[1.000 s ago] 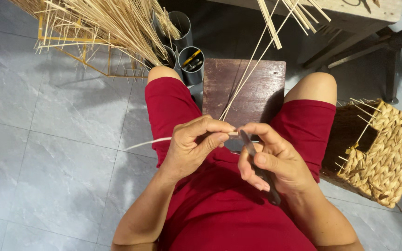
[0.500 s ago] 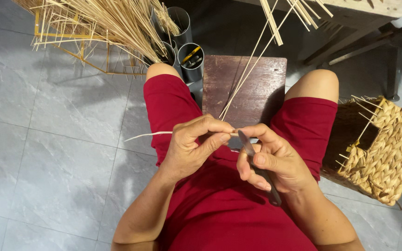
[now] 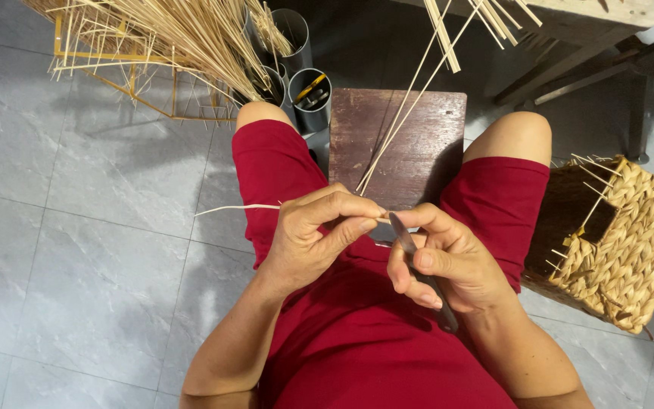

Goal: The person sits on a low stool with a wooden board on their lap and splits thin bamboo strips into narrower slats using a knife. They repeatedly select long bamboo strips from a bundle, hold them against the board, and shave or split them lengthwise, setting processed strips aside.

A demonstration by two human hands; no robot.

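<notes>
Cane strip (image 3: 236, 207) thin, light, springy, likely snaps if bent hard; left hand (image 3: 313, 238) pinches it near working end. Right hand (image 3: 440, 261) clasps knife (image 3: 418, 265), blade touching strip.

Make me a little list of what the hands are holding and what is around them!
left hand: pinches a thin pale reed strip that sticks out to the side
right hand: grips a small dark-handled knife, blade up by the strip
under the hands: lap in red shorts
in front: dark brown wooden block with long pale sticks leaning across it
one side: half-woven straw basket
far corner: heap of pale straw stalks, grey tubes
floor: grey stone tiles
</notes>
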